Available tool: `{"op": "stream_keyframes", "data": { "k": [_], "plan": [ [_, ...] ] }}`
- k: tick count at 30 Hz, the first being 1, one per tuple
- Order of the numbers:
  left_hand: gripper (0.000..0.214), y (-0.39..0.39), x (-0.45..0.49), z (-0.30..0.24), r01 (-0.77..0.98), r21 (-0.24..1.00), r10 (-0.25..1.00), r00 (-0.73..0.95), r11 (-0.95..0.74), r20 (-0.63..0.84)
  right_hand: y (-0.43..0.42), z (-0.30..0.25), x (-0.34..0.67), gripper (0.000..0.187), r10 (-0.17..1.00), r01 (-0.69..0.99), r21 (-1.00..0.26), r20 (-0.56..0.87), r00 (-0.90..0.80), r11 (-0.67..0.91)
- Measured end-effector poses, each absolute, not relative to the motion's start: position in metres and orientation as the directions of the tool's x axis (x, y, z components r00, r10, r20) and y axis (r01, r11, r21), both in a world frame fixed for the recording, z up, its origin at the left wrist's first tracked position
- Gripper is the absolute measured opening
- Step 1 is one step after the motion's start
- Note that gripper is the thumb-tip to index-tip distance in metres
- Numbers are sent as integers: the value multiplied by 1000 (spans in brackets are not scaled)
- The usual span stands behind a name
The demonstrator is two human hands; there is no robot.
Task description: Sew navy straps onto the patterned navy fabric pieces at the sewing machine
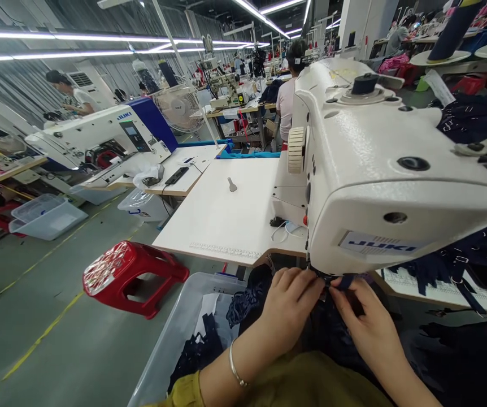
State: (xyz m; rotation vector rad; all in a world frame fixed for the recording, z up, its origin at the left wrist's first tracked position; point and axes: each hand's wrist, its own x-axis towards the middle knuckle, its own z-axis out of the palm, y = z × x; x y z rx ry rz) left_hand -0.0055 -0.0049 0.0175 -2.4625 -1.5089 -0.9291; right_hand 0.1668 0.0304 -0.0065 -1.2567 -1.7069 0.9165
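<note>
A white JUKI sewing machine [387,186] fills the right half of the head view. Under the low end of its head, my left hand [288,308] is closed, its fingertips by the needle area; what they press on is hidden. My right hand [364,314] pinches a dark navy strap [345,281] just to the right of it. The two hands are close together, with dark fabric hanging below them. The needle itself is out of sight behind the machine head and fingers.
A clear plastic bin [162,345] with navy pieces stands left of my arms. Beyond it is a red stool [133,277]. A grey metal piece [232,185] lies on the white table [222,220]. Navy straps with buckles [459,263] lie at right. Co-workers sit farther off.
</note>
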Motion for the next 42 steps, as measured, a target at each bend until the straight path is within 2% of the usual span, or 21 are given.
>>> {"op": "stream_keyframes", "data": {
  "k": [2,4,7,11,15,20,25,28,42],
  "plan": [
    [29,-9,-6,13,773,187,703,411,-606,581,34,-8,165,19,982,362,-915,147,-121,181],
    [30,-14,-5,11,744,173,686,464,-645,561,38,-9,165,25,994,294,-953,49,-101,77],
    [30,-19,-4,7,784,145,722,460,-604,517,42,-11,167,32,982,168,-985,-77,-172,-48],
    [30,-19,-5,5,800,109,737,478,-589,477,49,-15,174,30,984,131,-989,-91,-152,-71],
    [29,-19,0,6,842,53,747,445,-537,494,63,-10,179,32,990,258,-966,-33,-140,4],
    [29,-17,9,6,890,-46,726,398,-453,561,81,0,178,33,977,529,-839,14,-212,127],
    [34,-11,14,3,919,-51,759,354,-392,546,97,-10,178,34,917,558,-728,297,-266,397],
    [37,-10,17,4,930,-56,766,332,-363,551,105,-17,177,31,880,621,-627,391,-270,470],
    [39,-11,24,8,949,-77,793,300,-307,530,113,-30,175,29,814,608,-551,475,-336,572]
  ]
}}
